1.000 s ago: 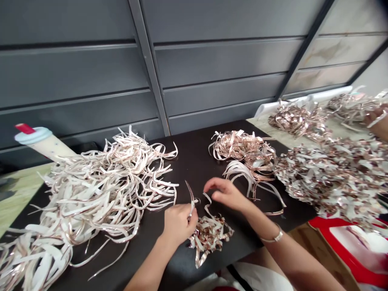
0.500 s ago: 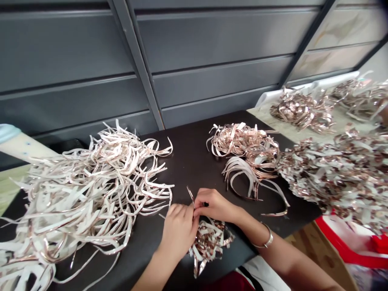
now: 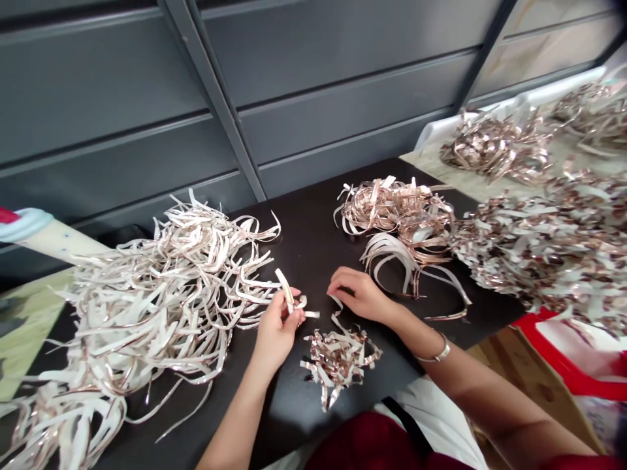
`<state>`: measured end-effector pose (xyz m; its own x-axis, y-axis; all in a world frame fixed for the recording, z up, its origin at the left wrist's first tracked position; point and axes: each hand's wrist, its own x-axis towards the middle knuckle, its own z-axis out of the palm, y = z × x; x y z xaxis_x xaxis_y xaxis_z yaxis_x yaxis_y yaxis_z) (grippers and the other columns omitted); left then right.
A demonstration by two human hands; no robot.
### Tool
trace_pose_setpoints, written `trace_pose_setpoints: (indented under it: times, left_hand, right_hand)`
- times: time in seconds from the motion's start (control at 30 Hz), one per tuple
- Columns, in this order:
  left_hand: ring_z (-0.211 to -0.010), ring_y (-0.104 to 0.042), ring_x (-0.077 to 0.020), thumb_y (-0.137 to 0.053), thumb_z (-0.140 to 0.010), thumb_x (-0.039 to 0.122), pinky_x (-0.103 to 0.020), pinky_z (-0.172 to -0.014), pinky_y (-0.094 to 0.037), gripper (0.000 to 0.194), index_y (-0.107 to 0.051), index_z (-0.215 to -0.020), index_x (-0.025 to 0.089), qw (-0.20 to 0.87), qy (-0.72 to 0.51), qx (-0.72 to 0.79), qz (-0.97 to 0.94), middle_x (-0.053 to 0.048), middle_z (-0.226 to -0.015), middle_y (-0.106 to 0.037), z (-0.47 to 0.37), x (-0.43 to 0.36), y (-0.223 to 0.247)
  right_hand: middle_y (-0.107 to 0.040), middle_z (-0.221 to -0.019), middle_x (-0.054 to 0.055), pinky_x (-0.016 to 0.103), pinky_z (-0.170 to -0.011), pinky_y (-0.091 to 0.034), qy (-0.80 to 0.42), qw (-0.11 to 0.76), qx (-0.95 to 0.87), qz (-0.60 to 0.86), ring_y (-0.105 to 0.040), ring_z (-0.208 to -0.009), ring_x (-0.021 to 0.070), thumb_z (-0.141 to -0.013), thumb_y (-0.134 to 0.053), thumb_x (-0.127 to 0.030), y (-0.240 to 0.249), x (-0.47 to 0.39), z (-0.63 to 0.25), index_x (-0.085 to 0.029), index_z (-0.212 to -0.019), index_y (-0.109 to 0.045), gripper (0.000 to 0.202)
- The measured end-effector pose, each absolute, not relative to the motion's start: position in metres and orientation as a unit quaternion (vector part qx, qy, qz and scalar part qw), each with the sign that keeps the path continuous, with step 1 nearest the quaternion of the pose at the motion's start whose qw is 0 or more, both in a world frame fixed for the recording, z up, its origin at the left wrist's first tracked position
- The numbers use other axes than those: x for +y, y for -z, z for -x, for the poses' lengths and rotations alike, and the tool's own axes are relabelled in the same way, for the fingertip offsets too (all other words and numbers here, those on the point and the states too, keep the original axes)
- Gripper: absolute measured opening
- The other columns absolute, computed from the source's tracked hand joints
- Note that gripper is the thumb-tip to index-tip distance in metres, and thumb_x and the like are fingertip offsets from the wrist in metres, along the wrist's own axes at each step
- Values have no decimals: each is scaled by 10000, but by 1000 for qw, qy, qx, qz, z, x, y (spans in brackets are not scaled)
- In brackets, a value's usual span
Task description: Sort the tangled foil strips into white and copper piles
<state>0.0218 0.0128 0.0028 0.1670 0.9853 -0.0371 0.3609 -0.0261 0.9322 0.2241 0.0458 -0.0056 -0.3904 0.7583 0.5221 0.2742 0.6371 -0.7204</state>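
Note:
Between the thumb and fingers of my left hand (image 3: 283, 320) is a short white and rose-gold strip (image 3: 285, 287), its upper end sticking up. My right hand (image 3: 356, 292) is closed on the end of a thin strand (image 3: 337, 317), which runs down to a small knotted bundle (image 3: 337, 365) on the dark table (image 3: 304, 241). The bundle lies between my forearms, close to the table's front edge. Left of my left hand spreads a large heap of long white strips (image 3: 161, 307).
Beyond my right hand lie a rose-gold strip pile (image 3: 401, 212) and curved white strips (image 3: 392, 254). A big mound of knotted strips (image 3: 553, 248) covers the right side. A pale tube (image 3: 63, 241) stands at the left, and a red-edged bag (image 3: 553, 365) at the right.
My hands have moved apart, the left keeping a strip and the right a strand. The bundle beneath them now shows fully. The view has shifted slightly.

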Motion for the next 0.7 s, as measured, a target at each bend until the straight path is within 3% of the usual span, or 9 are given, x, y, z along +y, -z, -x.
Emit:
trace_pose_setpoints:
  times: [0.07,0.2,0.33,0.53,0.7]
  left_hand:
    - [-672,-612,-147,-489,-803,206,-268,-654,-496,323,-510,-1124,176,422,-344,545,-638,-5,-761,-603,-21,12,-5]
    - [-690,-600,-167,-499,-770,129,-282,-668,-476,350,-568,-1111,175,309,-291,545,-723,-25,-780,-628,-29,3,-9]
    - [-758,-609,-181,-489,-792,125,-283,-704,-460,306,-586,-1073,195,268,-275,535,-752,-38,-850,-657,-35,-4,-11]
    - [-644,-582,-136,-529,-778,151,-243,-636,-450,317,-581,-1085,211,390,-283,536,-693,20,-719,-609,-29,0,-3]
    - [-655,-607,-133,-516,-799,189,-237,-637,-466,306,-553,-1103,187,487,-295,493,-659,15,-722,-615,-24,3,2]
  right_hand:
    - [-588,-827,60,303,-727,-473,-273,474,-773,322,-565,-789,167,-880,-537,-240,3,43,-222,-168,-839,-606,108]
    - [-630,-801,57,317,-733,-458,-256,464,-788,312,-551,-788,187,-749,-699,-428,1,34,-201,-176,-803,-600,276]
    - [-612,-628,3,298,-702,-413,-248,400,-820,326,-528,-644,147,-817,-653,-325,4,30,-189,-172,-644,-558,250]
    - [-626,-635,6,281,-682,-426,-290,406,-810,309,-546,-648,142,-845,-622,-263,5,40,-207,-169,-698,-614,175]
    - [-621,-794,48,297,-727,-485,-328,453,-776,293,-593,-771,162,-821,-644,-274,6,43,-213,-169,-749,-626,129]
